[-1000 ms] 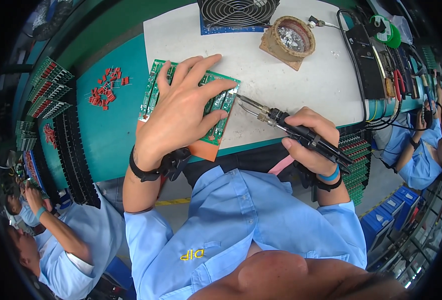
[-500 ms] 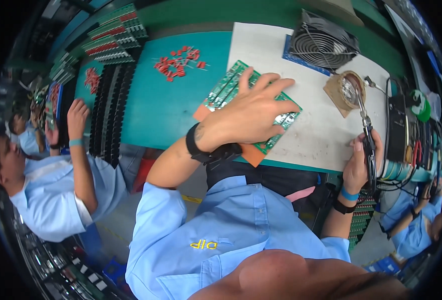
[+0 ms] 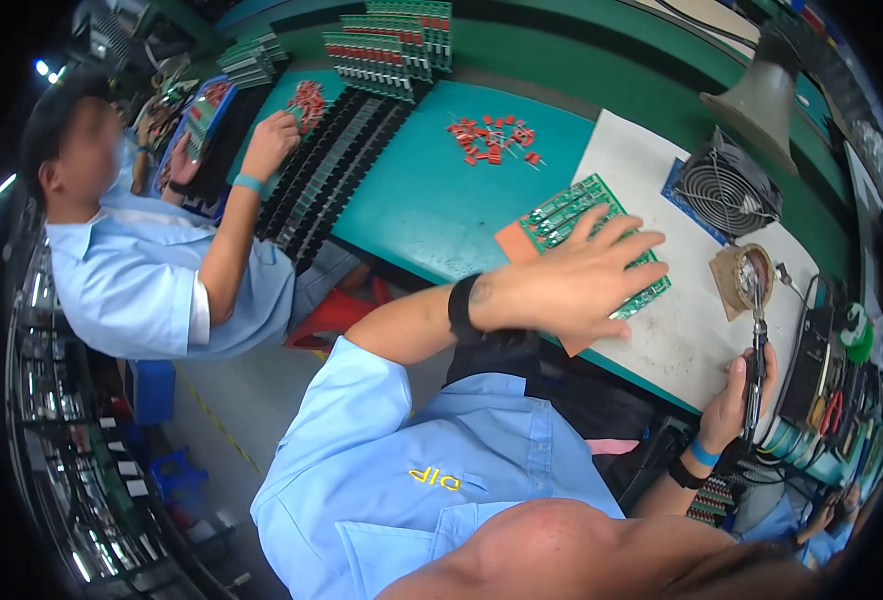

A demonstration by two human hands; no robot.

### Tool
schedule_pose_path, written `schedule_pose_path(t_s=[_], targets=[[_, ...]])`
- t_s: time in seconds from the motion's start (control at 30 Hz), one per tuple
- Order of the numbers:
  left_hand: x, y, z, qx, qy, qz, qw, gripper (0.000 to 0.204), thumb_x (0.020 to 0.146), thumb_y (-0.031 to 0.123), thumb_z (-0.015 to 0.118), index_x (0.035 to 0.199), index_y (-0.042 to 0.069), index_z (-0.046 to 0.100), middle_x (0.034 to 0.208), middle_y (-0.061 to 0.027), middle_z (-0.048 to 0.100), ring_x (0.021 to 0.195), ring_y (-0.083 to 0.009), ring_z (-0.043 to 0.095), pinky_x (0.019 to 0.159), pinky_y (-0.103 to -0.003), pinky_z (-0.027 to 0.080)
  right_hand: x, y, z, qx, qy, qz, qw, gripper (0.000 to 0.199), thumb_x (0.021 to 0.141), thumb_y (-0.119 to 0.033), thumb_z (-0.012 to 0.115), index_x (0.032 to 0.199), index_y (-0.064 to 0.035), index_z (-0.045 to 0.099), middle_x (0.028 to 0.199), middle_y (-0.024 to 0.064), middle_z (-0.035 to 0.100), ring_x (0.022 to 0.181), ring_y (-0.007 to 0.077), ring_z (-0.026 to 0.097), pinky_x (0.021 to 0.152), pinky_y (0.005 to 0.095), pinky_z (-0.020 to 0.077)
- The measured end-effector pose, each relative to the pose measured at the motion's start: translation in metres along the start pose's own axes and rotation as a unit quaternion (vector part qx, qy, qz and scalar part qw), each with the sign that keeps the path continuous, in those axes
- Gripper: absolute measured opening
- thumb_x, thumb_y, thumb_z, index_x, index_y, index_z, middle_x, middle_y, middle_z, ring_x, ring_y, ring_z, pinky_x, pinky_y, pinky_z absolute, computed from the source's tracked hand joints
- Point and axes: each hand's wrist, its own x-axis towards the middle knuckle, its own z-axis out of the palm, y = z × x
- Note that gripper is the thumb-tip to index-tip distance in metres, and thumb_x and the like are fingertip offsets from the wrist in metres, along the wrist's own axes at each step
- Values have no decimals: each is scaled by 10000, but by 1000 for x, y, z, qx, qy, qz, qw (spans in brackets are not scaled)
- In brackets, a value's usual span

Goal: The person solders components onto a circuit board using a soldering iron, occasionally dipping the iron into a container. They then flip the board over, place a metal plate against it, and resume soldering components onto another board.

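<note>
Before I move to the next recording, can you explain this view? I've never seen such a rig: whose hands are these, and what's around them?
No robot here: a person works with two bare hands, seen from a wide fisheye camera worn on the head. The left hand spreads over a green circuit board, with an orange piece showing at its edge. The right hand grips a slim black-handled tool whose metal end points at a small brown pot. A white sheet lies on the teal work surface; a black fan stands near the pot, and small red parts lie loose on the teal. The other person at the picture's left is a co-worker.
</note>
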Motion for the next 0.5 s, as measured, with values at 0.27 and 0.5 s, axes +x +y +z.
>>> schedule_pose_path(t_s=[0.27,0.5], targets=[[-80,51,34,64,148,-211,964,1095,827,521,832,1558,-117,325,1631,-301,315,1512,-461,312,1187,-705,164,2,2,5,-13,5,-12,1000,494,1018,-52,675,1479,35,520,1169,100,654,934,130,597,858,279,512],[-93,47,54,85,181,-241,950,1085,865,487,806,1578,-137,277,1642,-336,274,1512,-464,317,1181,-711,155,0,-3,8,-16,8,-14,1000,488,1021,-77,689,1475,17,537,1198,107,660,951,127,606,861,273,512]])
